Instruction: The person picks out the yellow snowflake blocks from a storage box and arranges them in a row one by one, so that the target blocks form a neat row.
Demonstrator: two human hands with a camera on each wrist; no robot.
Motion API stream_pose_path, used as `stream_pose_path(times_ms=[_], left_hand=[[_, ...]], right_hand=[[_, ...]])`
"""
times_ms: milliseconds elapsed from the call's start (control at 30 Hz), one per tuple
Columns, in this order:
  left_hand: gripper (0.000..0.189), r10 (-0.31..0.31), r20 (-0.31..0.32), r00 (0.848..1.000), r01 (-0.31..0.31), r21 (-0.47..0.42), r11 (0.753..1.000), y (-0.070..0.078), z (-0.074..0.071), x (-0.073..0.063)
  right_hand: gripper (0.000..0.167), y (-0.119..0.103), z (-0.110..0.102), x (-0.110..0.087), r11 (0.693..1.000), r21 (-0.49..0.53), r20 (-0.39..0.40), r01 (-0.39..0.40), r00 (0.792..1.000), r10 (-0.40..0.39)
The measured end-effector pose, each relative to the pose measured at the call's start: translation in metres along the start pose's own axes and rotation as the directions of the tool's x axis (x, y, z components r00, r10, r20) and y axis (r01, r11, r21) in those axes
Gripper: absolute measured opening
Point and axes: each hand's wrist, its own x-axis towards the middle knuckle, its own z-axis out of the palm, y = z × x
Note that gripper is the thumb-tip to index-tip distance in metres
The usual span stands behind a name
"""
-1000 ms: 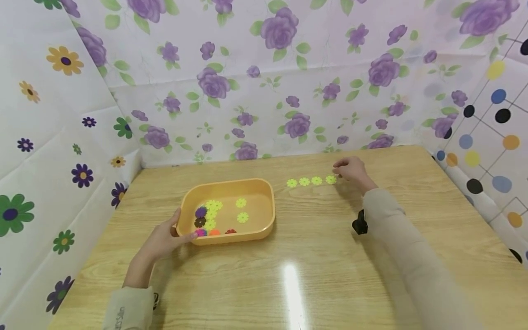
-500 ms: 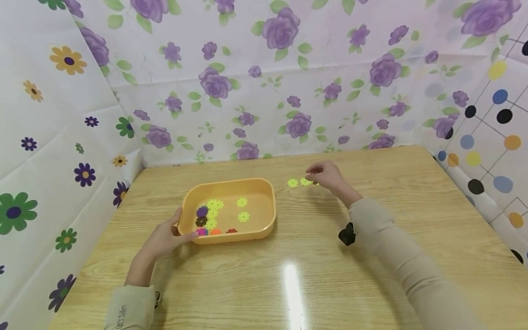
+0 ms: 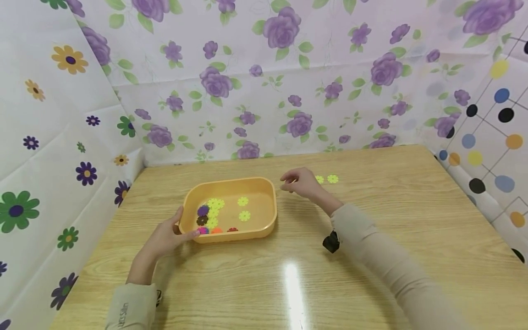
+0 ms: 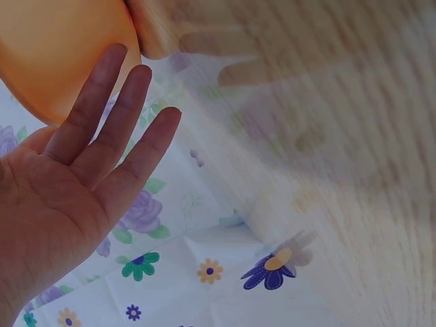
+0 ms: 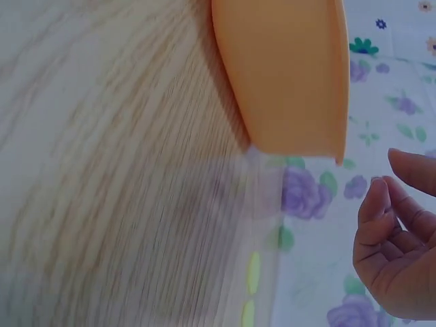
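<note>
My left hand (image 3: pixel 167 238) grips the left end of an orange plastic tub (image 3: pixel 270 224), thumb over the front rim. In the left wrist view its other fingers (image 4: pixel 112 146) stretch along the tub's outer wall. Several yellow flower-shaped discs (image 3: pixel 244 216) lie inside, with a purple disc (image 3: pixel 203 211), a dark brown disc (image 3: pixel 202 220), and pink, orange and red ones by the front wall. My right hand (image 3: pixel 303 183) hovers just right of the tub, fingers loosely bent and nothing between them. Two yellow discs (image 3: pixel 332 178) show on the table behind it; the hand hides the rest of their row.
The wood-grain table (image 3: pixel 231 284) reaches back to a wall sheet (image 3: pixel 247 82) printed with purple roses. Patterned sheets also stand at left and right. A small black device (image 3: pixel 331 242) sits under the right cuff.
My right hand has moved left along the row of yellow discs, from its right end to near the tub. The left hand and tub have stayed in place.
</note>
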Motion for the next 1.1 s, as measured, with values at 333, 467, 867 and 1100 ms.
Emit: stream_pose_path(times_ms=[333, 467, 867, 1100], left_hand=[[0.099, 0.007, 0.003, 1.0, -0.007, 0.004, 1.0, -0.003, 0.0, 0.001], [0.1, -0.004, 0.006, 1.0, 0.004, -0.018, 1.0, -0.003, 0.001, 0.001], [0.098, -0.011, 0.011, 1.0, 0.011, -0.015, 1.0, -0.002, 0.0, 0.001], [0.098, 0.002, 0.012, 1.0, -0.001, -0.035, 0.999, -0.003, 0.0, 0.002]], right_hand=[[0.035, -0.019, 0.036, 0.004, 0.995, 0.054, 0.127, 0.087, 0.987, -0.094], [0.037, -0.025, 0.05, 0.007, 0.993, 0.084, 0.177, 0.083, 0.979, -0.097], [0.034, -0.038, 0.076, 0.019, 0.995, 0.084, 0.311, -0.05, 0.95, 0.021], [0.03, -0.041, 0.086, 0.027, 0.989, -0.001, 0.307, -0.15, 0.941, 0.143]])
